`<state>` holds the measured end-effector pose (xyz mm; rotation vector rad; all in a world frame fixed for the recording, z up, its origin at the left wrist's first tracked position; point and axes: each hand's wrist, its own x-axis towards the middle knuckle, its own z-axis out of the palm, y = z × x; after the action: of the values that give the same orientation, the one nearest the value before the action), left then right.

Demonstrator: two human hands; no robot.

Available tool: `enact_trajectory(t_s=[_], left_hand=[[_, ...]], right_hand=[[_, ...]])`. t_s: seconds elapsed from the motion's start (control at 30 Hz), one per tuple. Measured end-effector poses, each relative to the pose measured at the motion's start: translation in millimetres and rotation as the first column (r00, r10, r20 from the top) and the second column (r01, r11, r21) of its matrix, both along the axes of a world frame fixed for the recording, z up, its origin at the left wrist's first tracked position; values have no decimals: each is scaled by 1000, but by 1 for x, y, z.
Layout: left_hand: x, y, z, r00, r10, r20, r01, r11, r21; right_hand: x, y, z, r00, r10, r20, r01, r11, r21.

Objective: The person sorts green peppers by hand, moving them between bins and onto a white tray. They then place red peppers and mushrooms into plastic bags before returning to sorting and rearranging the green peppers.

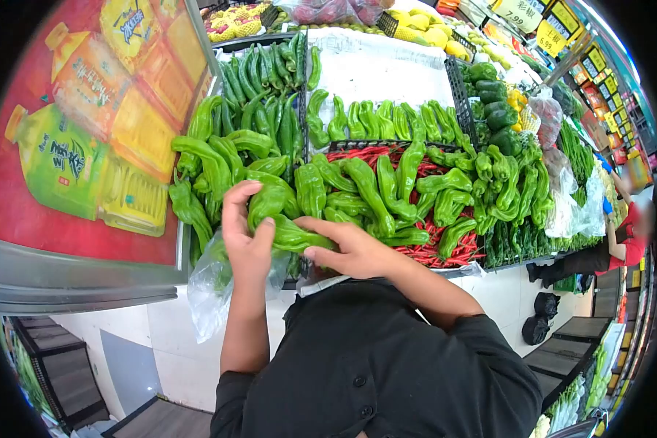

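Note:
My left hand (242, 230) is curled round a thick, twisted green pepper (269, 201), with the thumb pressed against its near side. From the right, my right hand (352, 250) pinches the end of a long green pepper (296, 235) between thumb and fingers. The two peppers touch, and their overlap partly hides where one ends. Loose green peppers (365, 191) lie just beyond my hands, over a bed of thin red chillies (456, 244). A clear plastic bag (210, 292) hangs below my left wrist.
A row of green peppers (398, 120) lines a crate with white paper (376, 66) behind. Darker long peppers (259, 80) fill the crate at left, beside a red panel (135, 248) picturing bottles. Plastic bags (562, 190) lie right. A person in red (628, 244) stands farther right.

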<state>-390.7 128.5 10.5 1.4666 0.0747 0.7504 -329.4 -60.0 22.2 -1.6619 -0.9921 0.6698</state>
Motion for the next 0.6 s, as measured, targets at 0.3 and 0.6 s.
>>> enact_trajectory(t_s=[0.3, 0.6], left_hand=[[-7, -12, -4, 798, -526, -294, 523, 847, -96], [23, -47, -29, 797, -603, -8, 483, 646, -592]], right_hand=[[60, -56, 64, 956, -58, 286, 66, 998, -19], [42, -24, -13, 898, -218, -381, 306, 933, 188]])
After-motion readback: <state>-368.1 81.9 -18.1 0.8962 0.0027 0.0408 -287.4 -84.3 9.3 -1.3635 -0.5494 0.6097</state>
